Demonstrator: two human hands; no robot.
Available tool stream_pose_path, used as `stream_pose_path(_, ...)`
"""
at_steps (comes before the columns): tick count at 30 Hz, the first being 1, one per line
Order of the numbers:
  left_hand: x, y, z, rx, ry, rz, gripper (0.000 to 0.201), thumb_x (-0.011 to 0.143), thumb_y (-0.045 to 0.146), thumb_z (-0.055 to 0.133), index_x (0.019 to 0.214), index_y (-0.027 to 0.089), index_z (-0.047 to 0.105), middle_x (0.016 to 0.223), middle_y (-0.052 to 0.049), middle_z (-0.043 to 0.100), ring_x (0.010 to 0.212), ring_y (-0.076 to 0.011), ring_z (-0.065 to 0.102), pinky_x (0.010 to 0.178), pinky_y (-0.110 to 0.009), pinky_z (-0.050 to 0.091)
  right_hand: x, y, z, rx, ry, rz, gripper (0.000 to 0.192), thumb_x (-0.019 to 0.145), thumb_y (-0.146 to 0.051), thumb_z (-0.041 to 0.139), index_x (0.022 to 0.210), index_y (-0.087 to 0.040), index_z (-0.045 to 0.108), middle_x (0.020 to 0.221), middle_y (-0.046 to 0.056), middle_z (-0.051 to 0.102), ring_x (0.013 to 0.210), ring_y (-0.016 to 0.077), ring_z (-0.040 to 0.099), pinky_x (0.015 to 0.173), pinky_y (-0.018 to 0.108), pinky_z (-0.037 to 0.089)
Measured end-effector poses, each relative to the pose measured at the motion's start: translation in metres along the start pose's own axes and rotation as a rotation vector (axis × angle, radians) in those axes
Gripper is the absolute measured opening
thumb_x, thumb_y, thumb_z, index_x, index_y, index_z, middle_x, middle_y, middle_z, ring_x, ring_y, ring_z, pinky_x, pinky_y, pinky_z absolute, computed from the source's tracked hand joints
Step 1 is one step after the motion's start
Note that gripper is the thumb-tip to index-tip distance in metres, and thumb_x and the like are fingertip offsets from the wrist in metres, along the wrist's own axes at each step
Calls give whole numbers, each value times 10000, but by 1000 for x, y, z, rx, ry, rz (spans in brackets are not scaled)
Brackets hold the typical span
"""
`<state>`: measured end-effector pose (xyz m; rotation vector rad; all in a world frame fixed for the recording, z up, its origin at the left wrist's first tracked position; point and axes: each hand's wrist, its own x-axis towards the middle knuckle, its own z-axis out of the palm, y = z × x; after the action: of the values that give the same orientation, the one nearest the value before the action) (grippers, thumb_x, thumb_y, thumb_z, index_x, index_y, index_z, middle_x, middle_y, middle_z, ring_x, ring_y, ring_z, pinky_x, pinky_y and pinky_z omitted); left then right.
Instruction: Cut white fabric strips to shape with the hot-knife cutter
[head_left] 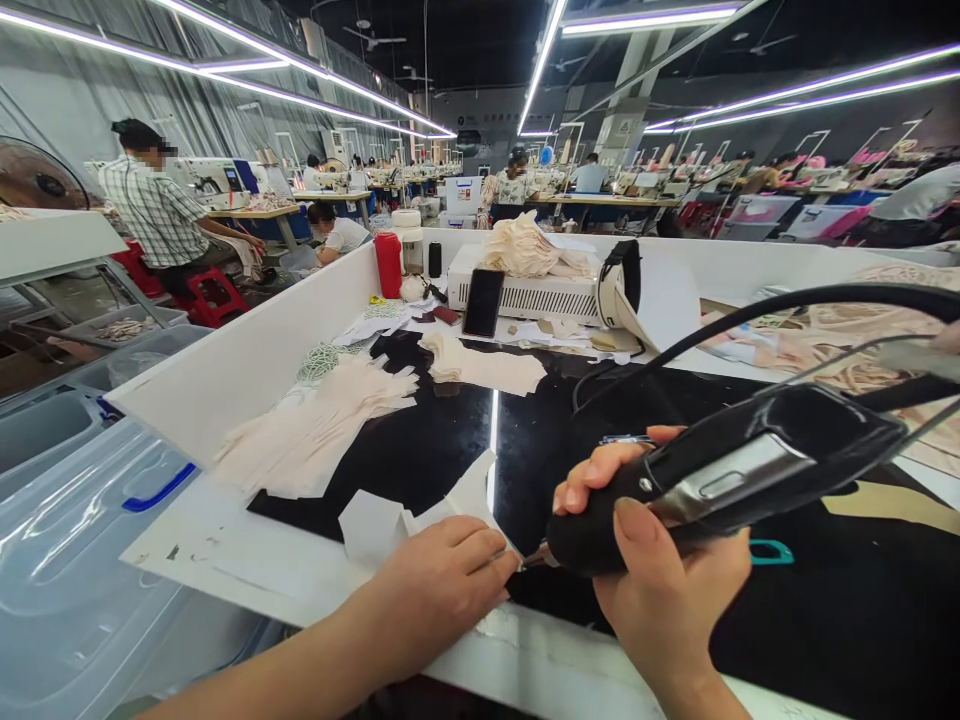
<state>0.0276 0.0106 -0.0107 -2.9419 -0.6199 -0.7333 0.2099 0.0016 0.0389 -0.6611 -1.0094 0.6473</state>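
My right hand [667, 590] grips a black corded handheld power tool [720, 470] with a silver switch plate on its side. Its narrow metal tip points left and meets the edge of a white folded piece [375, 525], fabric or paper, I cannot tell which. On that edge my left hand [450, 580] is closed, fingertips pinching the piece right beside the tip. Beneath both hands lies a shiny black work surface [420, 470]. Farther back on it rests a stack of cream fabric pieces [487, 365], with a larger fanned pile of cream strips [322, 425] to the left.
A phone [484, 302] leans on a white vented box [465, 275] bearing more fabric. The tool's black cable [780, 300] arches over the right side. A teal-handled item [772, 552] lies right of my right hand. Clear plastic bins [82, 570] stand left. Co-workers sit beyond the white partition [247, 350].
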Motion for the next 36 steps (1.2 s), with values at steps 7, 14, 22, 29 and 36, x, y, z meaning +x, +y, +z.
stream_pose_path(7,1,1,-4,-18,-3,-17,175,1061,133,542,1185,74,650,1033,-92,699,1011,-226,678,940,-340,597,-1,0,0,2,2,4,406,889,-283,812,1225,-266,586,844,-24,679,641,160,652,578,335,580)
stream_pose_path(14,-7,2,2,-6,-15,-89,183,1058,174,556,1216,136,639,1135,-124,686,1094,-255,680,1012,-460,588,6,-7,7,6,58,25,418,820,-297,839,1163,-259,604,783,-34,685,583,166,632,537,331,571)
stream_pose_path(22,-12,5,6,-32,-20,-141,188,1053,188,579,1232,176,634,1246,-139,650,1229,-268,633,1094,-502,548,18,0,17,14,113,27,426,772,-296,850,1121,-266,608,754,-45,688,550,162,619,519,328,561)
stream_pose_path(29,-12,5,8,-16,-19,-141,206,1044,215,609,1244,176,639,1248,-156,632,1254,-281,619,1119,-515,525,17,2,17,-5,115,29,417,778,-283,830,1128,-270,606,747,-55,679,545,156,616,503,315,562)
stream_pose_path(36,-12,5,10,-7,-11,-155,244,1018,281,674,1245,195,644,1284,-172,618,1275,-306,615,1118,-544,520,17,0,21,-31,116,31,395,798,-256,815,1127,-269,598,746,-52,678,538,156,617,501,322,569)
